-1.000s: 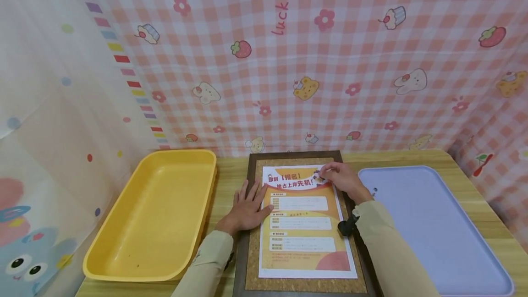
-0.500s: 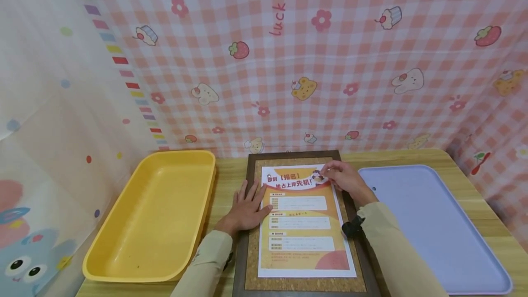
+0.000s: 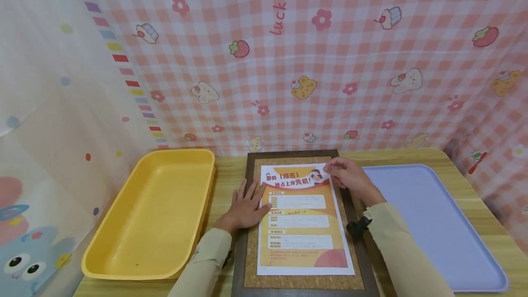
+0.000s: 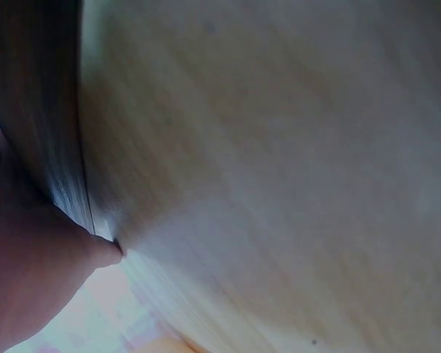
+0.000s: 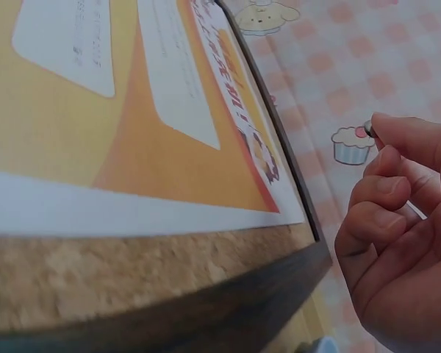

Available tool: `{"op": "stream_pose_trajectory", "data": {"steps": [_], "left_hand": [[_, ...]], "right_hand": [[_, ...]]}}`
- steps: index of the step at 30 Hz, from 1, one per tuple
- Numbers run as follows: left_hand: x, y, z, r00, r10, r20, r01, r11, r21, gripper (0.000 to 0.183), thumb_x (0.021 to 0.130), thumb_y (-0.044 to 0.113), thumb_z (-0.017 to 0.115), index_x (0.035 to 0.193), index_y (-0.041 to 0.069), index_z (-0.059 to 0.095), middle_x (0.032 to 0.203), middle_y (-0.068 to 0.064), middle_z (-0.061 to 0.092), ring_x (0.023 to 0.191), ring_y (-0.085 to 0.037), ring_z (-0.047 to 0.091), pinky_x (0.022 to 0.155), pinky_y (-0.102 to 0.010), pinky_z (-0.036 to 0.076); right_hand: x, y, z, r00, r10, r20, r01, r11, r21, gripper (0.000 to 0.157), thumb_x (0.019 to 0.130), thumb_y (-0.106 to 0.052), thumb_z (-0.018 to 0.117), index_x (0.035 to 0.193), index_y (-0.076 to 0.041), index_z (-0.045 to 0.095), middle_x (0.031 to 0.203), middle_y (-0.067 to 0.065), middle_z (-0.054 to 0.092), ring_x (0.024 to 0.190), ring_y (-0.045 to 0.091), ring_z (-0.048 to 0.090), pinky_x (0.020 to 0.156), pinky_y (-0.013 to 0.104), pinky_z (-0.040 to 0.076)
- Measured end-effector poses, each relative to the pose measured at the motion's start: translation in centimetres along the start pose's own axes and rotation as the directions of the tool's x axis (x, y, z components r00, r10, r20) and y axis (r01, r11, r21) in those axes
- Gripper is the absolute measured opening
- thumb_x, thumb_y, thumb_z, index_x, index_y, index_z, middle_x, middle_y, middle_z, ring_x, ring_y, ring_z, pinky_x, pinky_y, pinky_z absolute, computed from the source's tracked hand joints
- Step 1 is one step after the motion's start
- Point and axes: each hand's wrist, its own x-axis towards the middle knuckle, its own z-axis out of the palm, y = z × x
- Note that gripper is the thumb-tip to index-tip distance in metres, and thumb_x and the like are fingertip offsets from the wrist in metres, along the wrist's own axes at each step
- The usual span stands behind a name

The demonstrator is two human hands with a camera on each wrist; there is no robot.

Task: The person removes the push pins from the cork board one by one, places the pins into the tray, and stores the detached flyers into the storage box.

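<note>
A printed orange-and-white poster [image 3: 305,242] lies on a cork board [image 3: 305,281] with a dark wooden frame. My left hand [image 3: 244,209], fingers spread, rests on the board's left side and the poster's left edge. In the left wrist view only part of that hand [image 4: 37,272] shows beside the dark frame. My right hand [image 3: 350,178] is at the poster's top right corner, beside the printed cartoon figure. In the right wrist view its thumb and forefinger pinch a tiny grey and dark piece [image 5: 369,129], like a thumbtack, mostly hidden by the fingertips. The other fingers are curled.
A deep yellow tray [image 3: 208,187] stands left of the board on the wood-grain table [image 3: 228,168]. To the right lies a flat lilac tray [image 3: 437,223], partly under the right sleeve [image 3: 404,246]. A pink checked cloth [image 3: 264,68] hangs behind the table.
My right hand has shifted slightly right from the poster's top right corner, uncovering more of the cartoon figure. The left hand keeps its place.
</note>
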Motion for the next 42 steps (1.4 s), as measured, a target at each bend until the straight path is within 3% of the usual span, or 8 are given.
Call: {"op": "stream_pose_trajectory", "data": {"steps": [11,21,28,42], "left_hand": [[0.4,-0.6,0.8,1.0,-0.006,-0.017,0.006,1.0,-0.016,0.07,0.095,0.058,0.03,0.151,0.027,0.003,0.157,0.001,-0.009,0.14,-0.027,-0.022,0.109,-0.058,-0.008],[-0.3,0.4,-0.3,1.0,0.005,-0.005,-0.005,1.0,0.004,0.068,0.097,0.05,0.034,0.152,0.019,0.009,0.158,-0.007,-0.003,0.141,-0.035,-0.015,0.108,-0.061,-0.002],[-0.4,0.7,-0.6,1.0,0.005,-0.015,-0.005,1.0,0.016,0.067,0.097,0.051,0.034,0.152,0.018,0.01,0.157,-0.007,-0.001,0.141,-0.036,-0.012,0.109,-0.061,0.0],[-0.3,0.5,-0.3,1.0,0.003,-0.02,-0.003,1.0,0.019,0.068,0.097,0.051,0.034,0.152,0.019,0.011,0.158,-0.007,-0.001,0.142,-0.035,-0.012,0.109,-0.061,0.0]], "right_hand": [[-1.1,-0.7,-1.3,1.0,-0.008,-0.006,0.007,0.999,-0.048,0.027,0.094,-0.021,0.056,0.108,0.002,0.055,0.068,0.0,0.046,0.052,0.009,0.038,0.049,0.026,0.034],[-2.4,-0.8,-2.7,0.998,-0.056,-0.001,0.056,0.997,-0.054,0.023,0.093,-0.024,0.058,0.1,-0.003,0.058,0.058,0.0,0.04,0.047,0.011,0.033,0.045,0.034,0.029],[-3.3,-0.8,-3.5,0.998,-0.056,-0.009,0.055,0.996,-0.075,0.031,0.093,-0.025,0.058,0.105,0.002,0.056,0.056,-0.005,0.04,0.045,0.008,0.033,0.043,0.03,0.03],[-5.1,-0.6,-5.5,0.999,-0.024,-0.024,0.021,0.995,-0.097,0.032,0.094,-0.027,0.057,0.106,0.002,0.055,0.063,-0.004,0.042,0.049,0.007,0.036,0.047,0.028,0.034]]}}
